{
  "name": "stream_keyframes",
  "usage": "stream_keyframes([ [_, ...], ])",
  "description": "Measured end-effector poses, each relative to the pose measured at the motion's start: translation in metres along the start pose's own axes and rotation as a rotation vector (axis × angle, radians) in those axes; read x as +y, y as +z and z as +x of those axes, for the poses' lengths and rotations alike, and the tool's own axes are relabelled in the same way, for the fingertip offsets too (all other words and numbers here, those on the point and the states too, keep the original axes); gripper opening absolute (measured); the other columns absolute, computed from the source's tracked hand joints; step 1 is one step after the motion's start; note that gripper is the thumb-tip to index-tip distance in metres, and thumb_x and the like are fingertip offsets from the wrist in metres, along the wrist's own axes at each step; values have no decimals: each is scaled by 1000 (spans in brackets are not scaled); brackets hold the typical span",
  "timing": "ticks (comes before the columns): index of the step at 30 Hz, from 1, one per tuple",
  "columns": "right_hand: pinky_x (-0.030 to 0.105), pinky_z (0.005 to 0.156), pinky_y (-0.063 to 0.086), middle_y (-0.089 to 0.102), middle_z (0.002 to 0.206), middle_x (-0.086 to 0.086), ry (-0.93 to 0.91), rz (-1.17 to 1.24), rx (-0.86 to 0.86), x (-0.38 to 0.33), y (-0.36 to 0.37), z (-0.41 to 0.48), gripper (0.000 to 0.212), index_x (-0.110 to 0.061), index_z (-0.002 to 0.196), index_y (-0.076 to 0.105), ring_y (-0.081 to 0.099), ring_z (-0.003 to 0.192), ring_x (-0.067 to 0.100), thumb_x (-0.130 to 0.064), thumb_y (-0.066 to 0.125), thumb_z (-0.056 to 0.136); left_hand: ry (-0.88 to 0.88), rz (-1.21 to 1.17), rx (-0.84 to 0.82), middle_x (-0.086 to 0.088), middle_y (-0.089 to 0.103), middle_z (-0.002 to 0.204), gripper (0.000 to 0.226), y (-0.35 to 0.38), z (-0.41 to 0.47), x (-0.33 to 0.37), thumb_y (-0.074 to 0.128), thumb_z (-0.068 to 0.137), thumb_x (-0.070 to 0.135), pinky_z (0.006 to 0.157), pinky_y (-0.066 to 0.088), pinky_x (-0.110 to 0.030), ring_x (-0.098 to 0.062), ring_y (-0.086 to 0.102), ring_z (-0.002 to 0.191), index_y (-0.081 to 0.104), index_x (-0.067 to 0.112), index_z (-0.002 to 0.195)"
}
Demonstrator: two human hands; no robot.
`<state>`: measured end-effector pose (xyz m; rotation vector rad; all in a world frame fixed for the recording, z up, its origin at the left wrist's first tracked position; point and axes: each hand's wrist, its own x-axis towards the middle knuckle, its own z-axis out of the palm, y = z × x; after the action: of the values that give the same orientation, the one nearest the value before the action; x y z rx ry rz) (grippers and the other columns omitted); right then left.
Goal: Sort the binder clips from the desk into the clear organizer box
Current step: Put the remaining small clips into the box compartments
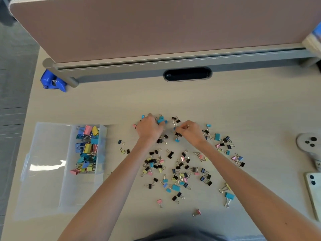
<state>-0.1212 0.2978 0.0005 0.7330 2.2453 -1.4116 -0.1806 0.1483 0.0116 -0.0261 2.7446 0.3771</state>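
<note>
1. a pale desk (173, 98) is filling most of the view, with a pinkish screen (156, 26) standing along its far edge.
2. the box (103, 146) is sitting at the left of the desk, its lid (46, 167) lying open flat to the left. large coloured clips are piling up in its right-hand compartments.
3. loose clips (175, 169) – mostly small, black, teal, pink and yellow – are lying scattered across the middle of the desk, well apart from the box.
4. a phone (312, 192) is lying at the right edge.
5. the left hand (150, 128) is reaching to the far edge of the scatter, fingers curling round a teal clip (160, 120).
6. the right hand (190, 132) is hovering just beside it, fingertips drawing together in a pinch – what is between them is too small to tell.
</note>
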Motion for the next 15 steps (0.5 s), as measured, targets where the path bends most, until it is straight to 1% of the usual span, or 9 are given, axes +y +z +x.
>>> stream_keyframes([
  [2,25,50,27,46,65,4,60,239,-90,4,-10,-3,23,-11,75,56,36,55,15,-29,67,82,12,96,-25,1,53,80,45,2,1,7,52,91,51,62,30,-29,-21,55,75,54,10,108],
  [5,28,49,15,40,63,3,119,470,-242,11,-24,-9,26,-11,68,48,26,47,12,-24,61,86,39,154,-23,2,49,71,44,7,3,12,48,93,51,56,33,-28,-19,50,66,54,9,107],
  [6,29,50,14,40,63,4,120,511,-282,13,-28,-10,25,-9,69,47,24,48,12,-23,59,87,46,176,-12,2,48,71,42,8,3,13,47,94,49,56,34,-28,-19,49,66,54,9,105],
  [7,29,50,14,43,66,5,126,542,-307,14,-30,-12,23,-8,72,47,23,48,12,-22,56,88,51,202,-4,1,51,73,40,8,2,14,46,95,46,56,33,-29,-20,49,66,54,8,104],
  [9,26,49,17,55,75,5,148,596,-320,17,-34,-14,16,-7,79,50,25,49,11,-17,53,90,54,223,4,-4,61,81,36,8,1,16,43,97,41,55,31,-29,-21,49,66,54,8,104],
  [10,24,48,18,60,79,5,156,621,-320,18,-35,-15,12,-7,81,52,26,49,10,-15,53,91,54,214,3,-5,63,83,34,10,1,16,42,97,39,54,30,-29,-21,49,66,53,8,105],
  [11,22,47,19,62,83,6,160,644,-322,18,-37,-15,9,-7,83,53,26,49,9,-13,54,90,55,185,5,-5,62,81,34,10,0,15,41,97,38,53,29,-29,-21,50,66,53,8,107],
  [13,20,46,18,63,83,6,150,679,-333,19,-39,-16,5,-7,84,56,27,49,8,-8,58,89,65,106,20,-1,58,72,32,9,-1,12,41,95,36,48,27,-27,-20,52,62,54,9,107],
  [15,21,46,17,63,80,5,136,692,-337,19,-42,-18,7,-8,82,58,26,48,8,-4,59,88,78,-21,-8,3,54,64,27,6,-5,7,43,93,37,47,28,-25,-17,51,57,53,13,98],
])
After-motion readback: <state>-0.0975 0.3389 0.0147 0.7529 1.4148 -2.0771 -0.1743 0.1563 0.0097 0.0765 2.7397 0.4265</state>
